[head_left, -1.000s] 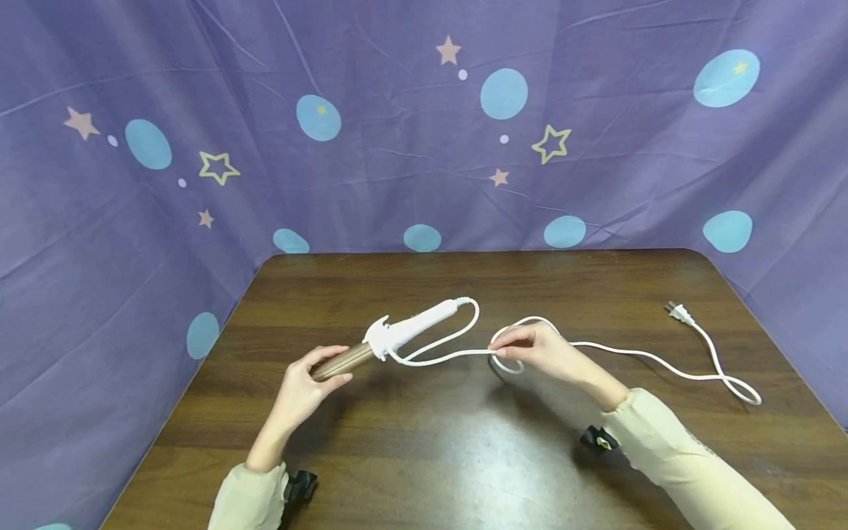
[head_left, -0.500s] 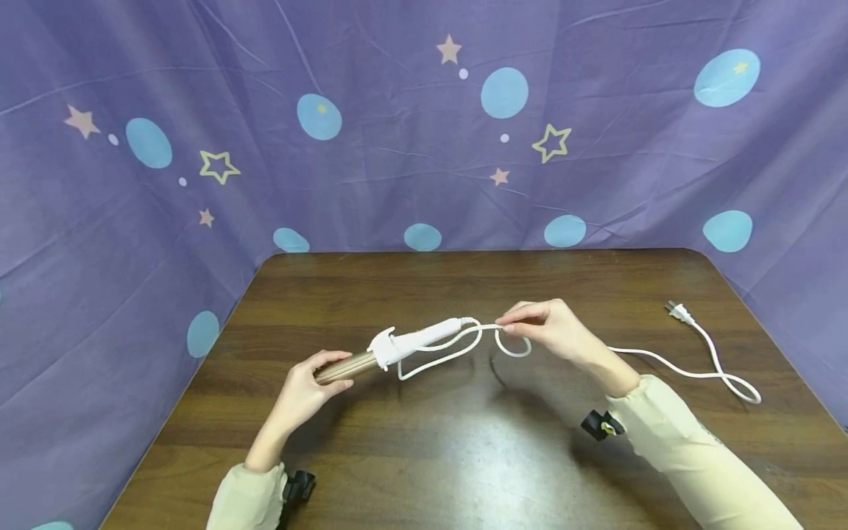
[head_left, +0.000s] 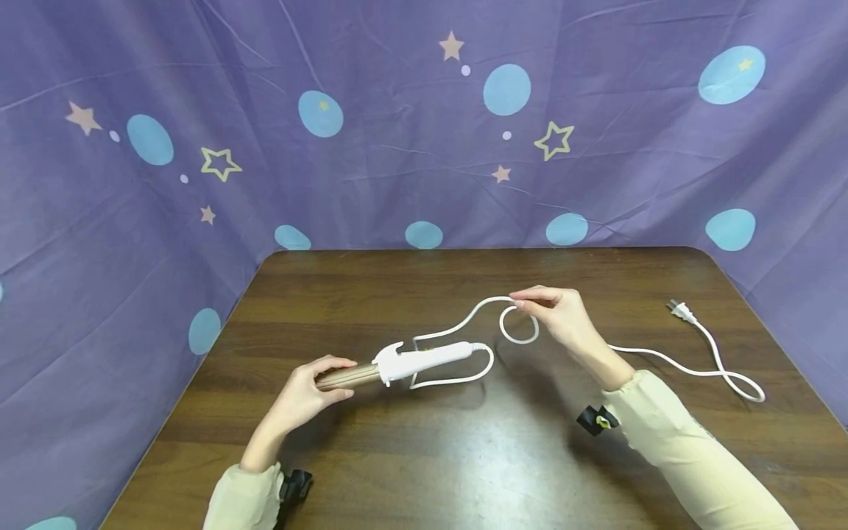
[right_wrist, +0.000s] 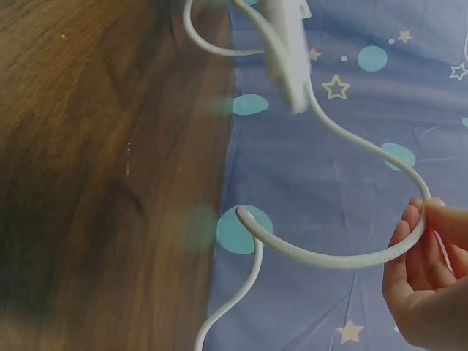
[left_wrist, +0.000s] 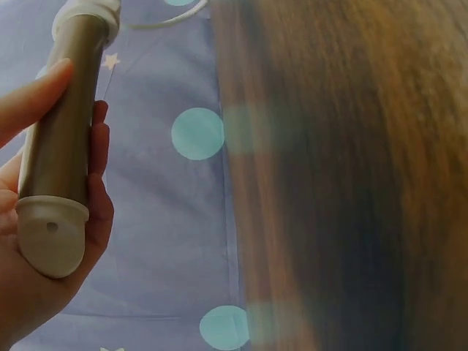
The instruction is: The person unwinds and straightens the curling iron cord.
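Observation:
A curling iron (head_left: 424, 361) with a white handle and a gold barrel (left_wrist: 62, 124) points its handle to the right, held above the table. My left hand (head_left: 301, 390) grips the barrel between thumb and fingers; the white end cap (left_wrist: 53, 238) shows in the left wrist view. My right hand (head_left: 563, 316) pinches the white cord (right_wrist: 344, 261) behind and to the right of the handle. From the handle's end the cord bends back, passes beneath the handle and comes out on the far side towards the right fingers. A small loop hangs below them.
The cord's far part lies on the brown wooden table (head_left: 397, 471) and ends in a two-pin plug (head_left: 681, 311) at the right. Behind the table hangs a purple curtain (head_left: 397, 184) with stars and dots. Both wrists wear black camera mounts (head_left: 596, 420).
My right hand has carried the cord away from me, from the near side of the handle over to its far side. The iron's handle has tilted down towards level, still in my left hand.

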`<action>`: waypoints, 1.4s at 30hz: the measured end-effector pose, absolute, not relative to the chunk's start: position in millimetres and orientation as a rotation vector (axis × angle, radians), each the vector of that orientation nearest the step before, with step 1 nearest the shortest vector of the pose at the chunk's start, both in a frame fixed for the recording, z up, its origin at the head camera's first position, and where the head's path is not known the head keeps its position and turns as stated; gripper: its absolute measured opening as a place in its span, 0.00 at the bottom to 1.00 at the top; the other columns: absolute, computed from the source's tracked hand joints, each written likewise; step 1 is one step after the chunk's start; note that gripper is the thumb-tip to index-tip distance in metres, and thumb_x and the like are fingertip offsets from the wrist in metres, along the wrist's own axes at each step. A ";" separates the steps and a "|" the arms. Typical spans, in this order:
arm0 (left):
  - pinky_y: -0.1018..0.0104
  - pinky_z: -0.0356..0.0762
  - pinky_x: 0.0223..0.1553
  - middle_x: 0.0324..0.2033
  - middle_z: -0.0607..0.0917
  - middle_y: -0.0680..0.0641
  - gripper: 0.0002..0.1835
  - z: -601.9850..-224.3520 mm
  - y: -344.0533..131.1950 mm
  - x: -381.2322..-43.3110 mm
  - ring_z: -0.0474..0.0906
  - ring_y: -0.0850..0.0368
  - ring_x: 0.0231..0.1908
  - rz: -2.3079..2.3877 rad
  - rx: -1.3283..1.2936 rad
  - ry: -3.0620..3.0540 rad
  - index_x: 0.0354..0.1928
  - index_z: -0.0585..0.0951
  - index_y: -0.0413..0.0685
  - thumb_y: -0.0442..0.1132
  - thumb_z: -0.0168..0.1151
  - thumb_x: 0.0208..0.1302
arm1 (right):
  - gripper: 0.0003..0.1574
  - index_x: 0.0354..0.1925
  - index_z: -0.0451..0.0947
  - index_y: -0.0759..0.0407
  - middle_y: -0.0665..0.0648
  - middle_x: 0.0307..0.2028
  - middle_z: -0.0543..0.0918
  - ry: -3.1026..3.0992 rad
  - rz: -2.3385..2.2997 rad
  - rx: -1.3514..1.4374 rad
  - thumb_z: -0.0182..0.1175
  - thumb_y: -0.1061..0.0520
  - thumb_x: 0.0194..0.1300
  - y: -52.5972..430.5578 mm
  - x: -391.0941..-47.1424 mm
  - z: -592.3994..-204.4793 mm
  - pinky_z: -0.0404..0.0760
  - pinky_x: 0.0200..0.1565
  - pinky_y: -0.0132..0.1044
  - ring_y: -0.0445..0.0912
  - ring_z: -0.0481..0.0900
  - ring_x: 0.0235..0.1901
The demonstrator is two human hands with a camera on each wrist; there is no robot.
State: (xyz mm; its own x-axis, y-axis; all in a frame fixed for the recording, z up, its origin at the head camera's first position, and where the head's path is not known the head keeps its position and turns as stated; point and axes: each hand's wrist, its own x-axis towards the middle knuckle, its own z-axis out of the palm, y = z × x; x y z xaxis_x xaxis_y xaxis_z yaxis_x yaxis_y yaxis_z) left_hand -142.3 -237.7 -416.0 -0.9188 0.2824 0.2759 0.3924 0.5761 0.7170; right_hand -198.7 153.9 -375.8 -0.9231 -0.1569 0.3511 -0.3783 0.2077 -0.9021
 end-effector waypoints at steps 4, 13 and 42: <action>0.72 0.68 0.36 0.36 0.82 0.48 0.22 -410.9 -238.2 -140.4 0.74 0.60 0.35 -1.344 -0.543 -2.645 0.42 0.80 0.45 0.29 0.70 0.40 | 0.12 0.38 0.78 0.74 0.69 0.36 0.80 -2.284 1.830 0.464 0.59 0.67 0.55 156.0 -201.2 -380.1 0.74 0.37 0.26 0.39 0.80 0.31; 0.75 0.68 0.35 0.35 0.82 0.50 0.20 -386.2 -238.0 -126.3 0.73 0.69 0.34 -1.442 -0.456 -2.579 0.42 0.78 0.34 0.26 0.68 0.41 | 0.14 0.39 0.77 0.76 0.64 0.35 0.82 -2.267 1.885 0.391 0.58 0.65 0.56 162.3 -205.3 -385.9 0.75 0.35 0.29 0.36 0.80 0.27; 0.77 0.66 0.34 0.37 0.81 0.56 0.27 -499.7 -358.7 -187.5 0.74 0.65 0.37 -1.393 0.095 -2.341 0.47 0.79 0.56 0.41 0.73 0.38 | 0.12 0.37 0.79 0.71 0.60 0.34 0.82 -2.433 1.666 0.582 0.61 0.64 0.54 179.6 -183.5 -395.5 0.73 0.35 0.25 0.34 0.77 0.35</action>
